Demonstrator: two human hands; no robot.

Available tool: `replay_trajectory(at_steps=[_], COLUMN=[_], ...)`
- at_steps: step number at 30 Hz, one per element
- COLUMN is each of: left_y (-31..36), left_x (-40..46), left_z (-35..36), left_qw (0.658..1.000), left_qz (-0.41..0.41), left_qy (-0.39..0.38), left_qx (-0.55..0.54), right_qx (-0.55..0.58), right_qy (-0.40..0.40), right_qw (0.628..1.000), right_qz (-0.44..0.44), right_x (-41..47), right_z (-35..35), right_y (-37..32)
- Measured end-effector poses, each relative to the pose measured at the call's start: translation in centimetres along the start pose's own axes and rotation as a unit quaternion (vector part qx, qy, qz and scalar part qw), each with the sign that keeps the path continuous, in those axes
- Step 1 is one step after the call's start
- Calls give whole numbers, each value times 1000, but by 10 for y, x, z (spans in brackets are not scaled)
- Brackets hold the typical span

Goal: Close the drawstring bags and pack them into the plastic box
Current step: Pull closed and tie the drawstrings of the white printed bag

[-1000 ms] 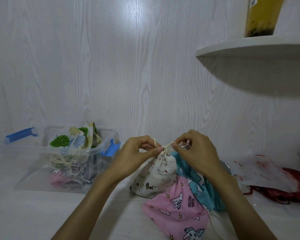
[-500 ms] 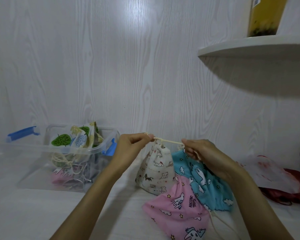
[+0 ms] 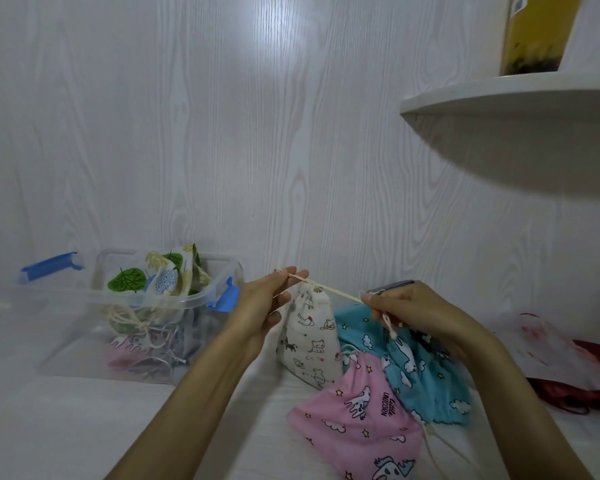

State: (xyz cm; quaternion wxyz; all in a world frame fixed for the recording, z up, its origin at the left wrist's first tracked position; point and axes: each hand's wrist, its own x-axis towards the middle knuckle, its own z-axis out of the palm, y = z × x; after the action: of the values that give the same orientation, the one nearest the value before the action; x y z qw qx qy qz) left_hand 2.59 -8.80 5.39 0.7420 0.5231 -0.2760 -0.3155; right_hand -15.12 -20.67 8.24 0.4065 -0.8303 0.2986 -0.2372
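Hands pull a cream drawstring [image 3: 333, 293] taut: left hand [image 3: 269, 306] and right hand [image 3: 407, 311] each pinch one end above a white cat-print bag [image 3: 309, 344]. Pink bag [image 3: 357, 407] and blue bag [image 3: 426, 375] lie beside it on the surface [image 3: 66, 427]. Plastic box [image 3: 125, 313] at left holds packed bags.

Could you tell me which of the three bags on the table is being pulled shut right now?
The cream cat-print bag: both hands pull its cord taut, while the pink bag and blue bag lie untouched.
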Motion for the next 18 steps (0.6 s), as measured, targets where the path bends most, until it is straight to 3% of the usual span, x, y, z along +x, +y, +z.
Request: replay_trajectory(at_steps=[4,8,10,11,14,18], left_y=[1,0,4,6,13,14], left_x=[4,2,0,-1,-3,-10], left_z=[3,5,2,-1,-11,-2], left_qw=[983,981,994,998,942,918], left_qz=[-15,-21,-23,-9,40,39], left_qy=[16,4,-30,-59,-142,-188], left_qx=[-183,-194,-103,2,302,348], right_qx=[-59,-128,-154,-163,-121,-2], right_qy=[-31,-72,-84,-88,-83,-81], right_qw=[997,988,982,980,986,997], right_qz=[36,56,68,75,83,2], right_x=[1,3,0,-1,-10,-28], right_z=[4,9,4,0,-15,-30], right_y=[1,-2,-2,-1,1,-17])
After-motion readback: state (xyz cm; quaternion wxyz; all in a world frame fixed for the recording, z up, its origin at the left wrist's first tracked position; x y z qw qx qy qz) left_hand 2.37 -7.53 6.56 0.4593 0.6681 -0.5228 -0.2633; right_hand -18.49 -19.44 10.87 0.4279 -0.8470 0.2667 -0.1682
